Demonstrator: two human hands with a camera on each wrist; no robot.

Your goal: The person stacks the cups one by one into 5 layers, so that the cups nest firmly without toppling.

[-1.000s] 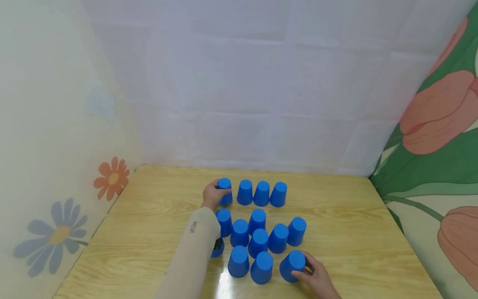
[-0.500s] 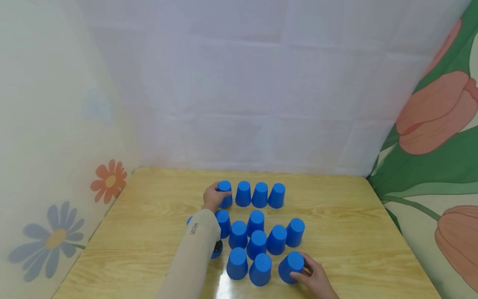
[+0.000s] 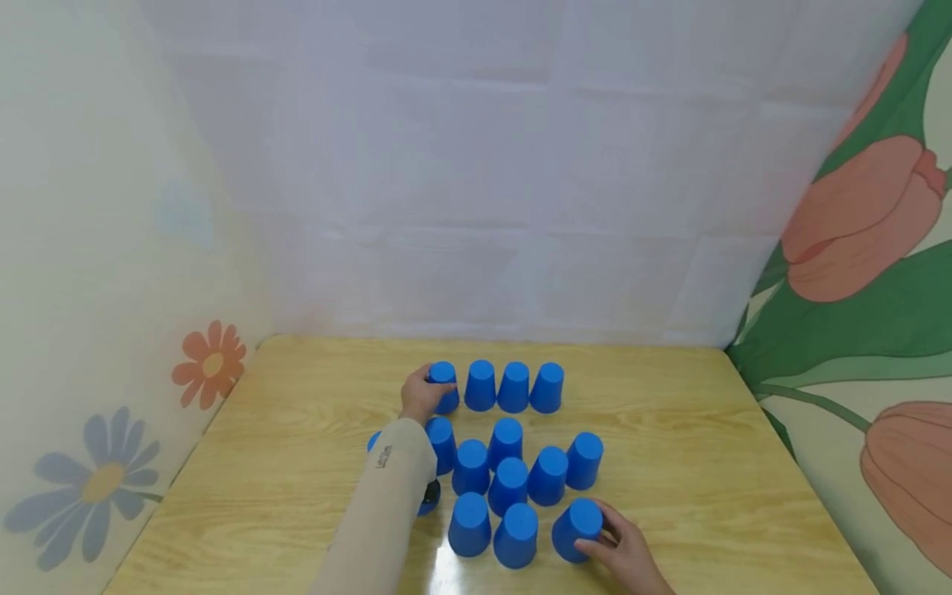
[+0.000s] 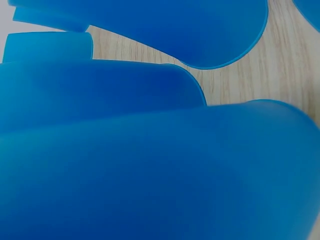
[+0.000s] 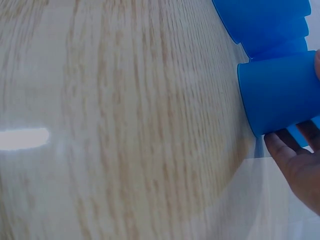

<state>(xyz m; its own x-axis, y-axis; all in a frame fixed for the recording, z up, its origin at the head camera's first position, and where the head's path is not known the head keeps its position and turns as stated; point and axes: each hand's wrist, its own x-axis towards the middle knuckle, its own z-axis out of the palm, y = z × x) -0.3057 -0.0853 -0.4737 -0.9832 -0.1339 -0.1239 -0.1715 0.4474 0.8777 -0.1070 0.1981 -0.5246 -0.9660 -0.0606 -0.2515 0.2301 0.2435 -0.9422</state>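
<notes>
Upside-down blue plastic cups stand in loose rows on the table. At the back row's left end, my left hand (image 3: 421, 395) holds a cup (image 3: 446, 388), thumb across its front. Three more cups, among them the middle one (image 3: 514, 388), stand to its right. In front, my right hand (image 3: 628, 552) grips the rightmost cup (image 3: 573, 533) from its right side; the right wrist view shows fingers near that cup's rim (image 5: 280, 95). Cups partly hidden by the left sleeve include one whose edge (image 3: 373, 442) peeks out. Large cup walls (image 4: 165, 170) fill the left wrist view, hiding the hand.
Between the hands stand several more cups, including a middle one (image 3: 509, 487) and two front ones, left (image 3: 469, 525) and right (image 3: 516, 537). The wood-grain table (image 3: 692, 463) meets a white cloth backdrop (image 3: 476, 207). Flower-patterned sheets border both sides.
The head view has shifted slightly. Both hands stay on the same cups, which have not visibly moved. A cup's edge has come into sight left of the left sleeve.
</notes>
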